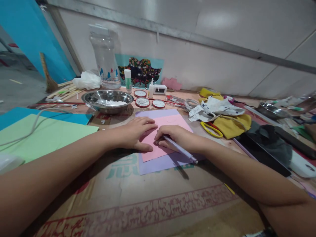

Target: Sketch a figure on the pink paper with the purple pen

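A pink sheet of paper (160, 152) lies on top of a larger purple sheet (158, 168) in front of me. My left hand (134, 133) rests with fingers spread on the left part of the pink sheet. Over the middle of the same sheet, my right hand (176, 136) is closed around a light purple pen (181, 150). Its back end points toward me and to the right, while the tip is hidden by my fingers. A faint curved line shows near the pink sheet's top edge.
Behind the papers stand a steel bowl (108, 102), a glue stick (127, 80), small red-rimmed dishes (142, 102) and a clear plastic bottle (105, 59). Green paper (49, 135) lies left. Yellow-handled scissors (211, 130), cloth pieces (233, 125) and a dark phone-like slab (264, 154) lie right.
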Demonstrator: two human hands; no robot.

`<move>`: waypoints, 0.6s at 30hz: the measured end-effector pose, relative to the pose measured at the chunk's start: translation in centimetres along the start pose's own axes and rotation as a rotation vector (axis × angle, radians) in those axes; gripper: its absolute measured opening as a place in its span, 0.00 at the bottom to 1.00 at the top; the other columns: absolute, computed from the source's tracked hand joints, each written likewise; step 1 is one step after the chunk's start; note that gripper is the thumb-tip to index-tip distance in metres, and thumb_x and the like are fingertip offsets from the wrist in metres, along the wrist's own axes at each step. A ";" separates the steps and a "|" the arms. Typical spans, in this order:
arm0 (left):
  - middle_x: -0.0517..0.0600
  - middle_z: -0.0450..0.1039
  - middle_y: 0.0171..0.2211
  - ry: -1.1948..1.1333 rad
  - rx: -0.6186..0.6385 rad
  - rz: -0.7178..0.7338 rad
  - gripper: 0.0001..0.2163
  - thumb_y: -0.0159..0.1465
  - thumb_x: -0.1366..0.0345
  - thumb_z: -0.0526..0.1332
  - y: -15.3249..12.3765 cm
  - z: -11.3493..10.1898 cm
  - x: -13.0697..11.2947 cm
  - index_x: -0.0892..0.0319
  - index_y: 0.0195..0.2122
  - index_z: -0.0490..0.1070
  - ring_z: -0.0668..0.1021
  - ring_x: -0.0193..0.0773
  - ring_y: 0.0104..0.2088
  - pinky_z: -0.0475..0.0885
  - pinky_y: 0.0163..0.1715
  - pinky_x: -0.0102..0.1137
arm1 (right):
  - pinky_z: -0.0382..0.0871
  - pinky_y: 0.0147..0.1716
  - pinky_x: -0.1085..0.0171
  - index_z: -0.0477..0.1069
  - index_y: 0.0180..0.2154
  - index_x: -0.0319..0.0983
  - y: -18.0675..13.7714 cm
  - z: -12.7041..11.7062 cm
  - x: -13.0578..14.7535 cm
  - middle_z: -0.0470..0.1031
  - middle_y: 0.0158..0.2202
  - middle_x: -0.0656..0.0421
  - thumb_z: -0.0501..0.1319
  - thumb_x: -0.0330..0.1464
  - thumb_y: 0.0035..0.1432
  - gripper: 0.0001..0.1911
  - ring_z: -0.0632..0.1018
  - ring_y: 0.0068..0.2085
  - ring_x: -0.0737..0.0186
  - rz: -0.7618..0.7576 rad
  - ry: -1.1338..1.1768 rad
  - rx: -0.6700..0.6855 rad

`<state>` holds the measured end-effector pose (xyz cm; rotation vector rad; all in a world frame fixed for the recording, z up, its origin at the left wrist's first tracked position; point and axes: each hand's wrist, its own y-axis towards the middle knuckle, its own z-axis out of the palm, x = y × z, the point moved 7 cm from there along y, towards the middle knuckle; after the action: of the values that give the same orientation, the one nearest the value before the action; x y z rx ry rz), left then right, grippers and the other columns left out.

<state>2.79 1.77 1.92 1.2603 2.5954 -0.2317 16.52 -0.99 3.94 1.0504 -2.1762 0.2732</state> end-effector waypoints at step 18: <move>0.64 0.57 0.73 0.019 0.016 -0.013 0.40 0.60 0.44 0.68 0.0 -0.1 0.0 0.60 0.69 0.64 0.62 0.62 0.72 0.59 0.70 0.51 | 0.75 0.44 0.60 0.75 0.41 0.39 0.4 -0.3 -0.5 0.84 0.42 0.55 0.63 0.29 0.63 0.05 0.83 0.41 0.59 -0.037 0.000 -0.156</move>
<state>2.75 1.80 1.98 1.2567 2.6237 -0.2443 16.62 -0.27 3.87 1.0008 -2.1380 0.0849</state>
